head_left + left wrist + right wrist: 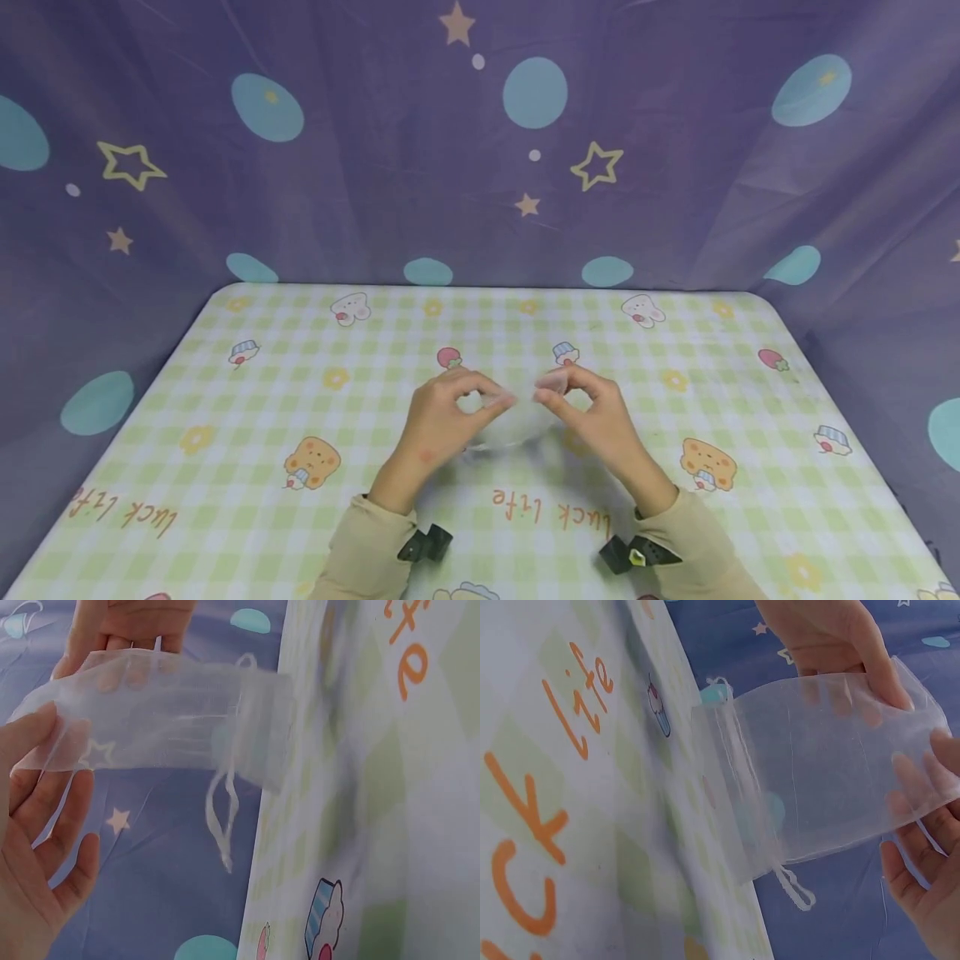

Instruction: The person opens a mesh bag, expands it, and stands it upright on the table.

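Note:
Between my hands hangs a sheer white drawstring mesh pouch [172,727], see-through and flat, with nothing visible inside. My left hand [446,412] pinches one corner of its upper edge between thumb and fingers. The opposite corner is pinched by my right hand [600,417], whose fingers show through the mesh in the right wrist view. The gathered drawstring end points down toward the tablecloth, a white cord loop [795,889] dangling at one side. In the head view the pouch is faint against the checks.
A green-and-white checked tablecloth [255,400] with printed cartoons and lettering covers the table. Behind it hangs a purple curtain [390,167] patterned with stars and blue dots. Small black devices [426,543] are strapped to both wrists over beige sleeves [367,546].

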Demonstrator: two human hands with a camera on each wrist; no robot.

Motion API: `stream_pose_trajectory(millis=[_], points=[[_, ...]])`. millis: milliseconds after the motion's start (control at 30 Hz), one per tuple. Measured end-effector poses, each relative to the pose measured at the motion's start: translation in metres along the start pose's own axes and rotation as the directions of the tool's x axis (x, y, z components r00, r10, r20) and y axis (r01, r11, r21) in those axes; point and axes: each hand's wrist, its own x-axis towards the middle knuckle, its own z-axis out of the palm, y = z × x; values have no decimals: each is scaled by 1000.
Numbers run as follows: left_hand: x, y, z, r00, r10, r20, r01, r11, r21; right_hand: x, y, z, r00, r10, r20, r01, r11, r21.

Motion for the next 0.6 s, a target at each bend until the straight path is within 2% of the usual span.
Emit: stream_pose_trajectory(millis=[200, 300, 533, 600], points=[[0, 1, 0, 999, 16, 46, -14, 999, -39, 1, 0, 0, 1000, -22, -13, 23, 1000, 8], [0, 2, 0, 997, 26, 72, -21, 998, -65, 1, 1, -1, 1000, -7, -12, 7, 1000, 12], [-1, 7, -4, 993, 79, 93, -74, 996, -56, 1, 4, -5, 999, 45, -13, -45, 999, -4], [-2, 9, -5, 992, 71, 100, -66, 996, -52, 1, 3, -5, 999, 49, -2, -49, 999, -7]])
